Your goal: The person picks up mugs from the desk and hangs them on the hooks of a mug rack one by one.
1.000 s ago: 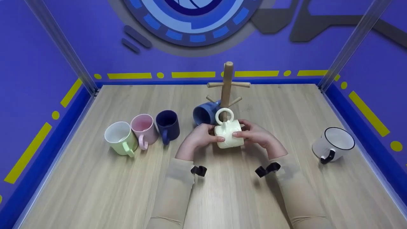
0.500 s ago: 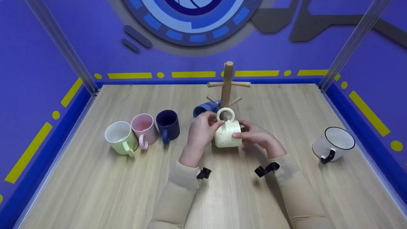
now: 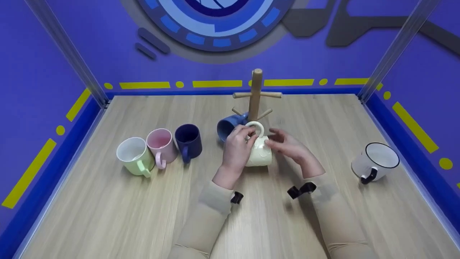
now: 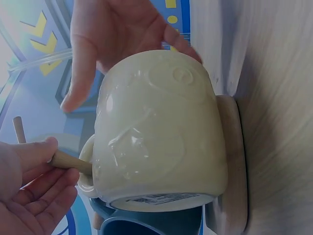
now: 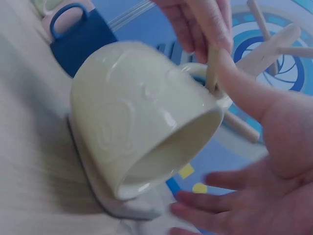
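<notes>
A cream mug (image 3: 260,155) with raised patterns lies sideways at the front of a wooden mug tree (image 3: 255,95), close over its base (image 4: 234,161). Through its handle (image 5: 194,68) passes a peg (image 4: 71,162) of the tree. My left hand (image 3: 235,149) pinches the end of that peg between thumb and fingers. My right hand (image 3: 289,145) is beside the mug's open end, fingers spread and holding nothing; its thumb overlaps the rim in the head view. Behind my left hand, a blue mug (image 3: 225,128) hangs tilted on the tree, partly hidden.
Left on the wooden table (image 3: 143,216) stand a green mug (image 3: 134,156), a pink mug (image 3: 163,145) and a dark blue mug (image 3: 189,141), close together. A white mug (image 3: 375,162) with black rim and handle stands at the right. Blue-purple walls (image 3: 201,68) enclose the table.
My left hand has left the mug's side and moved up to the peg by its handle. My right hand has let go of the mug and opened. The mug stays in nearly the same place.
</notes>
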`<state>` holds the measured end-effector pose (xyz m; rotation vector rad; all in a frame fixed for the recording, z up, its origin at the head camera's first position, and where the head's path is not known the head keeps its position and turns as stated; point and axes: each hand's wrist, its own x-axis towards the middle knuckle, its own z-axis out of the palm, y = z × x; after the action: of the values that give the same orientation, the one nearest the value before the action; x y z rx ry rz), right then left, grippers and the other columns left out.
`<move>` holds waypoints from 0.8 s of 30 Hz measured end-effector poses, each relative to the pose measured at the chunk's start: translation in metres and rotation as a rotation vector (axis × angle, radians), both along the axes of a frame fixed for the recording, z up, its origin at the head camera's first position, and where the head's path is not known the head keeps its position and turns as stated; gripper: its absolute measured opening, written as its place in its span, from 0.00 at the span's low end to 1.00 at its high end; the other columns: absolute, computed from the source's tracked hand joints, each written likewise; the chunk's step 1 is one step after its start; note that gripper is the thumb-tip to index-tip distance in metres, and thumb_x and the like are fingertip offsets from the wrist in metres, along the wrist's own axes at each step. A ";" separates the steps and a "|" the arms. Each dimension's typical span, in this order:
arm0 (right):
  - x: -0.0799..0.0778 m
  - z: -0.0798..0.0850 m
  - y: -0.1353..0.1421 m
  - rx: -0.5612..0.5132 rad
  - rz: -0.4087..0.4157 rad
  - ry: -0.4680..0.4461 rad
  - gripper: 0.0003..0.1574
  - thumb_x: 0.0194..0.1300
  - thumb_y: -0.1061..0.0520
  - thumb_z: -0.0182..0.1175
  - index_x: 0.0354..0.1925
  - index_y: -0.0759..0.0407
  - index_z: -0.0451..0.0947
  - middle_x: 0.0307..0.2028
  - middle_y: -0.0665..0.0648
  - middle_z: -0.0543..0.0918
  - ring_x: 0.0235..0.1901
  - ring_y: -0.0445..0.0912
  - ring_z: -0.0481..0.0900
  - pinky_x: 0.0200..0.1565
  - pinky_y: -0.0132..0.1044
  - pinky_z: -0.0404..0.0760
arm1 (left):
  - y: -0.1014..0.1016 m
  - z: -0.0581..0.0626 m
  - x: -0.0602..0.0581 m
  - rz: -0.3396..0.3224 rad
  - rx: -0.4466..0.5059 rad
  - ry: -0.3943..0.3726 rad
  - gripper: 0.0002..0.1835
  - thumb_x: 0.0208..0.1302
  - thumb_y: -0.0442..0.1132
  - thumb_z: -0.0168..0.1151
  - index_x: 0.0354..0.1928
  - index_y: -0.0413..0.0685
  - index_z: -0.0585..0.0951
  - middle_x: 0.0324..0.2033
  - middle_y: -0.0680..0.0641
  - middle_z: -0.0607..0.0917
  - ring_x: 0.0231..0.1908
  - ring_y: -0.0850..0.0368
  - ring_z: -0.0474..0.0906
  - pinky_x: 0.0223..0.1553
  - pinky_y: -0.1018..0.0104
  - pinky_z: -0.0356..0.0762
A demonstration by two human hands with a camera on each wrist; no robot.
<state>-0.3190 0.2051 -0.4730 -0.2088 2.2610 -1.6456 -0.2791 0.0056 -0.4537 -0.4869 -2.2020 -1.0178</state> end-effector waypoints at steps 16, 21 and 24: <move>-0.048 0.024 -0.022 -0.313 -0.361 0.156 0.24 0.78 0.60 0.56 0.66 0.70 0.74 0.41 0.45 0.86 0.40 0.33 0.87 0.55 0.34 0.85 | -0.003 0.002 -0.001 -0.014 0.040 -0.043 0.06 0.60 0.31 0.74 0.39 0.39 0.90 0.37 0.46 0.89 0.38 0.55 0.87 0.41 0.68 0.85; -0.045 0.019 -0.018 -0.313 -0.380 0.162 0.25 0.76 0.59 0.59 0.64 0.74 0.73 0.37 0.44 0.86 0.39 0.34 0.88 0.49 0.29 0.86 | -0.010 0.005 0.000 -0.023 0.069 -0.117 0.07 0.61 0.32 0.74 0.41 0.39 0.90 0.38 0.45 0.89 0.39 0.54 0.87 0.42 0.66 0.86; -0.039 0.017 -0.016 -0.294 -0.380 0.180 0.25 0.75 0.58 0.60 0.63 0.73 0.73 0.38 0.43 0.87 0.40 0.34 0.88 0.48 0.28 0.86 | -0.015 0.007 -0.001 -0.032 0.104 -0.186 0.07 0.62 0.32 0.73 0.42 0.39 0.90 0.38 0.44 0.89 0.40 0.53 0.87 0.44 0.64 0.87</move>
<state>-0.3581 0.1896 -0.4563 0.0082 2.2818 -2.2386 -0.2797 -0.0095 -0.4466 -0.3951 -2.2945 -1.2317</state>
